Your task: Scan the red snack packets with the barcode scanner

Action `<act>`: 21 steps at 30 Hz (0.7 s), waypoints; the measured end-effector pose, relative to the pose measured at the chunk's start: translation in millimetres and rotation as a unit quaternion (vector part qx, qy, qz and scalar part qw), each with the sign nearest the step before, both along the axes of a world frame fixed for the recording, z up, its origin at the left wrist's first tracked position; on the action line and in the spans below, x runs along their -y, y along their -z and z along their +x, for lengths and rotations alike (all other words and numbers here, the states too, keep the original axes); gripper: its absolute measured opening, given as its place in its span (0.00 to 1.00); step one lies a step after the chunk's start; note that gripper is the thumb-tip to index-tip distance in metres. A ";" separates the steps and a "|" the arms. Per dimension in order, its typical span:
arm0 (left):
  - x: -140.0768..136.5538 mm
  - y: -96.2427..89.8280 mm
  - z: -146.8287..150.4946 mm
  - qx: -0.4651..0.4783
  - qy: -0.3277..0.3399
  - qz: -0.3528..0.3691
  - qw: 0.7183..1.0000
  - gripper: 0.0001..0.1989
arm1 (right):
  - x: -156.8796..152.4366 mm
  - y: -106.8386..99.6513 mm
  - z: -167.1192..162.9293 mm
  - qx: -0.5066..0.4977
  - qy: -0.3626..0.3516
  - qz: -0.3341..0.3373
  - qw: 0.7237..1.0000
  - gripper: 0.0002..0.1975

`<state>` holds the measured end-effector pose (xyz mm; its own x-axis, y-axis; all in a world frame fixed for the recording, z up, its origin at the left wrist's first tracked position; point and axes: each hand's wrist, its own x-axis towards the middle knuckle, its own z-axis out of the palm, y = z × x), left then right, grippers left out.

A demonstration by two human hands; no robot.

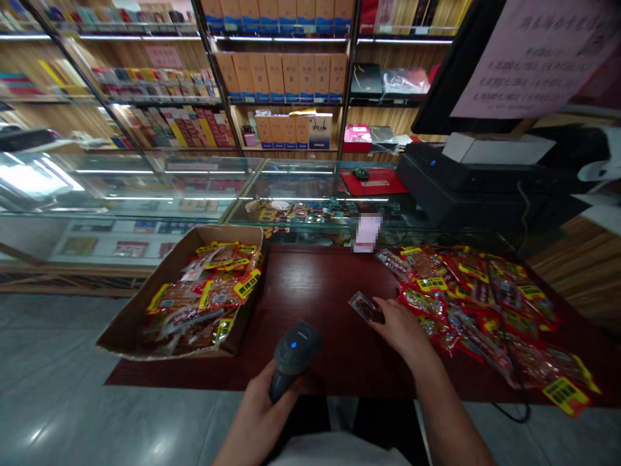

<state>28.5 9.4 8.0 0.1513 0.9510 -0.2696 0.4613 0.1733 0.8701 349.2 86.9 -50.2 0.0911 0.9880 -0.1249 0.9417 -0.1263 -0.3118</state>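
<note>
My left hand (269, 404) is wrapped round the handle of a dark barcode scanner (299, 343), which shows a lit blue spot on its head. The scanner is held above the front edge of a dark red-brown table (310, 278). Between the fingers and thumb of my right hand (395, 323) is a small clear snack packet (363, 306) with dark contents, just over the tabletop. Right of that hand spreads a pile of red and yellow snack packets (466, 285). On the left, an open cardboard box (116, 317) holds several similar packets (208, 285).
A glass display counter (291, 175) runs behind the table. Upright at its edge is a small card (367, 233), blurred out. A black cable (499, 310) crosses the right-hand pile. Back right stands a dark monitor (441, 71) above black equipment (451, 188). Stocked shelves (286, 77) line the wall.
</note>
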 end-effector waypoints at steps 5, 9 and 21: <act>4.4 -3.6 2.9 -0.004 0.006 0.008 1.000 0.14 | -11.6 -2.2 -11.7 -0.146 -0.009 0.052 0.988 0.13; 6.7 -4.8 2.0 -0.011 -0.014 0.008 1.000 0.14 | -12.1 9.8 -26.0 -0.175 -0.050 0.161 0.970 0.23; 5.8 -2.4 -2.4 -0.026 0.000 -0.001 1.000 0.13 | -2.8 11.6 -31.2 -0.059 -0.080 0.101 0.990 0.26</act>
